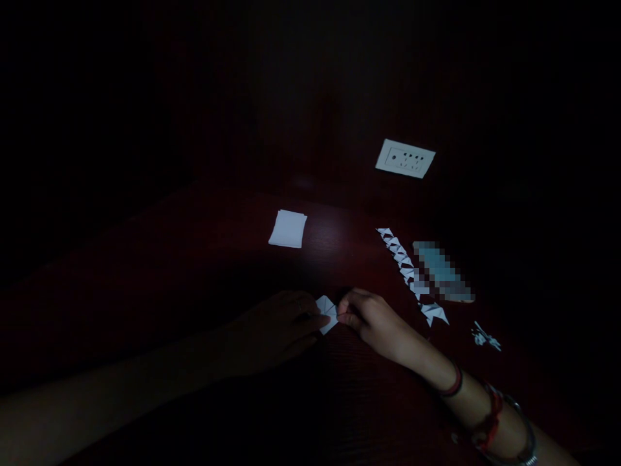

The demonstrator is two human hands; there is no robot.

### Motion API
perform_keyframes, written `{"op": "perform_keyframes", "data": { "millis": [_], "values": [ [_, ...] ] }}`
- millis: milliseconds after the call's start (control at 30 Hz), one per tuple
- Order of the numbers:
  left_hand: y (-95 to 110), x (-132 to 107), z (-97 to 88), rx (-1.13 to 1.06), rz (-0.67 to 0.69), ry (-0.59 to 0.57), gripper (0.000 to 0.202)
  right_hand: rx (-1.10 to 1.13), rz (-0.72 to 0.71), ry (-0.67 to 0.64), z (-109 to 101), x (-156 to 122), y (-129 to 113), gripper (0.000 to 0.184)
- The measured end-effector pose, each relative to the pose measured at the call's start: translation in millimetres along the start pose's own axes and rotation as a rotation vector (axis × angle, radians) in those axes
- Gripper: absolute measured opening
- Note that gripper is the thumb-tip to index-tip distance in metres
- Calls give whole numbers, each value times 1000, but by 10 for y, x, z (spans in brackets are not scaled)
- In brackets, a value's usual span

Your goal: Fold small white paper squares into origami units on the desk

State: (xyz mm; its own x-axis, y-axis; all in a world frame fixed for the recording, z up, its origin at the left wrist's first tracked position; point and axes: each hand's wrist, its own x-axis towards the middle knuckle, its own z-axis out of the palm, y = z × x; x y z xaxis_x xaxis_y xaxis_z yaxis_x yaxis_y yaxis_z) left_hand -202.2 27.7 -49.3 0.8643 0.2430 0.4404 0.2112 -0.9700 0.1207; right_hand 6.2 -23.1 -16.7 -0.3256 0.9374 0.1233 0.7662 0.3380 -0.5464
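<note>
A small piece of white paper [328,307] with fold creases lies between my two hands, low in the middle of the view. My left hand [295,320] is in deep shadow, its thumb and fingers closed on the paper's left side. From the right, my right hand [366,316] pinches the paper's right edge between thumb and bent fingers. Beyond my right hand runs a row of folded white paper pieces [402,259], with one more folded piece [434,313] at its near end. A stack of square white paper sheets [288,229] rests farther back.
A blurred-out phone-like flat object [444,272] lies right of the folded row. Nearer me is a small tangle of whitish bits [486,337]. A white socket plate [405,158] is set behind the dark reddish table [218,226]. The surroundings are very dark.
</note>
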Motion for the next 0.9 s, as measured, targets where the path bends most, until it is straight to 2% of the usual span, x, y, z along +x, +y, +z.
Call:
{"op": "perform_keyframes", "data": {
  "millis": [200,467,900],
  "values": [
    [-61,-21,56,45,73,-10,31,39,12,-7,-13,-10,-55,3],
    [-26,20,-31,74,73,-35,30,80,97,18,34,-23,-83,3],
    [5,12,-10,29,15,-8,26,35,22,73,44,-21,-66,13]
  ]
}}
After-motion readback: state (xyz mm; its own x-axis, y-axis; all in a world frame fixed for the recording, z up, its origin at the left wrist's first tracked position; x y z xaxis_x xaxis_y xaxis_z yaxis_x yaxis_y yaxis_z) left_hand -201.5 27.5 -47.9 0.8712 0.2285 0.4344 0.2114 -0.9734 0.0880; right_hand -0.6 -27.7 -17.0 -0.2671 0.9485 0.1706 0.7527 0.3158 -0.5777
